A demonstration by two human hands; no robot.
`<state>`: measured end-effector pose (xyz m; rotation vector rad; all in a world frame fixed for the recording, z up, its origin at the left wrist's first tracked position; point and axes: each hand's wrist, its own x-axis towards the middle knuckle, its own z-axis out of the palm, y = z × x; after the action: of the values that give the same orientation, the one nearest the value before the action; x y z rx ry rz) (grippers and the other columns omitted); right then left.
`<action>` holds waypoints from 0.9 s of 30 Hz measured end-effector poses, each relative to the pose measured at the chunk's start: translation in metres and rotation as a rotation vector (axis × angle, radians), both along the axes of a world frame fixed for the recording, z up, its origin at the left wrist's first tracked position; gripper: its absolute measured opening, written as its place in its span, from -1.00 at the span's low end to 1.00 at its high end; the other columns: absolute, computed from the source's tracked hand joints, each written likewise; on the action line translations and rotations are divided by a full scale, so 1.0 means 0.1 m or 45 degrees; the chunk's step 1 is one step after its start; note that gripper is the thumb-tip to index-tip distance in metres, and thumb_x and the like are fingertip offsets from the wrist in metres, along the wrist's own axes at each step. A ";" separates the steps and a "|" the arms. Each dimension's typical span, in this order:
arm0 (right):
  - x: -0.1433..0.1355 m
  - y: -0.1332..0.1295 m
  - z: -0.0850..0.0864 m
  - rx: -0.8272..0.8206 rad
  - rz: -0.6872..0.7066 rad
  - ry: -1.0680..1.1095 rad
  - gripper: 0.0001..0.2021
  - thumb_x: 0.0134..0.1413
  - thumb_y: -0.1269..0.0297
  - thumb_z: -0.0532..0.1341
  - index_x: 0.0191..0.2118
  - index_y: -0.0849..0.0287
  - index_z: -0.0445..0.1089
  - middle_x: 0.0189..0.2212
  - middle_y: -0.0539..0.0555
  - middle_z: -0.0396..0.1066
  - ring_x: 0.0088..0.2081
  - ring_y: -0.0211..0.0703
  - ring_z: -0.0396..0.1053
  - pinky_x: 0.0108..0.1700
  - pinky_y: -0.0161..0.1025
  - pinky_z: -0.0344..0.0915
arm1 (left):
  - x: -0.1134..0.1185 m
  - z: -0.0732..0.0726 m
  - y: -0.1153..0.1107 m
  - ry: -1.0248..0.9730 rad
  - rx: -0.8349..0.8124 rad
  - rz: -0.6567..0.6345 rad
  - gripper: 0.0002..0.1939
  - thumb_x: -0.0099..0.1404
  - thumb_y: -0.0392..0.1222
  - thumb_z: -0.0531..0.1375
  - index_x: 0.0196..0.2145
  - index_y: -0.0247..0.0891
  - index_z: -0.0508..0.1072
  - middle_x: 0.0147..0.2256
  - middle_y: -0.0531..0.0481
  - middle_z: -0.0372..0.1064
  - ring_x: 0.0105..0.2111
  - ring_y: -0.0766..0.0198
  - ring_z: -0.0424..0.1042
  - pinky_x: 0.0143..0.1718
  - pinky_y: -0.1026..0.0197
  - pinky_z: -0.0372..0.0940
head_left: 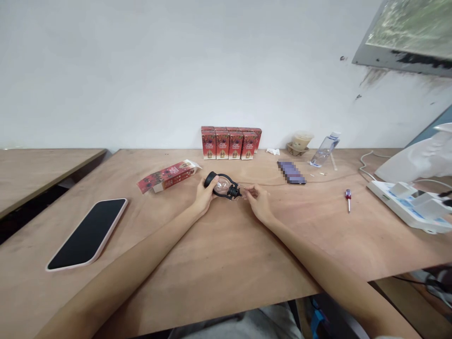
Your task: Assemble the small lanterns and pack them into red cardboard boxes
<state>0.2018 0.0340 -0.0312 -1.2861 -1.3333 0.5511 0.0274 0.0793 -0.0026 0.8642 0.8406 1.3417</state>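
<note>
A small black lantern (223, 185) with a clear rounded globe lies on its side above the table, its black base to the left and its top to the right. My left hand (205, 194) is closed around the base end. At the lantern's top, my right hand (258, 200) has its fingers pinched together on a thin loop that looks like the hanging handle; its detail is too small to make out. An opened red Christmas box (171, 175) lies on the table to the left of the lantern.
Several red boxes (229, 145) stand against the wall. Phones lie at left (90, 233) and right (291, 172). A drink cup (301, 141), water bottle (324, 149), screwdriver (349, 200) and white power strip (409, 207) are on the right.
</note>
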 end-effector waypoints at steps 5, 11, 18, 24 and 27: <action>-0.01 -0.01 0.02 -0.007 0.005 0.000 -0.84 -0.03 0.21 0.14 -0.39 0.17 0.37 -0.44 0.06 0.48 -0.46 -0.18 0.43 -0.32 -0.20 0.39 | 0.00 0.01 -0.01 0.004 -0.023 -0.055 -0.61 -0.01 -0.10 0.36 -0.28 -0.32 0.35 -0.37 -0.01 0.43 -0.40 0.29 0.45 -0.31 0.12 0.45; 0.00 0.01 0.02 -0.021 -0.002 -0.031 -0.84 -0.04 0.23 0.13 -0.39 0.18 0.39 -0.45 0.07 0.48 -0.42 -0.16 0.43 -0.31 -0.19 0.38 | -0.02 0.03 -0.02 -0.034 -0.135 -0.342 -0.73 0.09 -0.18 0.29 -0.25 -0.34 0.44 -0.29 -0.14 0.48 -0.34 0.21 0.49 -0.34 0.15 0.45; 0.04 0.08 -0.04 -0.060 -0.012 0.073 -0.83 -0.06 0.18 0.16 -0.41 0.18 0.37 -0.47 0.08 0.47 -0.46 -0.16 0.41 -0.43 -0.22 0.38 | -0.05 0.05 -0.01 -0.076 -0.187 -0.431 -0.79 0.13 -0.24 0.23 -0.25 -0.34 0.48 -0.30 -0.14 0.50 -0.32 0.16 0.50 -0.29 0.09 0.46; 0.11 0.17 -0.08 -0.080 -0.064 0.016 -0.89 -0.14 0.30 0.14 -0.42 0.19 0.34 -0.55 0.01 0.42 -0.51 -0.22 0.38 -0.39 -0.26 0.33 | -0.06 0.07 -0.01 -0.064 -0.197 -0.440 -0.80 0.12 -0.27 0.21 -0.27 -0.38 0.50 -0.26 -0.17 0.50 -0.31 0.15 0.50 -0.32 0.16 0.46; 0.11 0.16 -0.05 -0.057 -0.042 -0.041 -0.90 -0.16 0.37 0.10 -0.45 0.19 0.34 -0.52 0.01 0.44 -0.49 -0.23 0.39 -0.37 -0.28 0.31 | -0.07 0.07 -0.01 -0.037 -0.204 -0.469 -0.79 0.11 -0.28 0.21 -0.27 -0.39 0.50 -0.24 -0.20 0.50 -0.28 0.10 0.51 -0.32 0.13 0.47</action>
<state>0.2124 0.0502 -0.0366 -1.3559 -1.3303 0.5422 0.0206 0.0782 0.0040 0.8247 0.7144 0.9503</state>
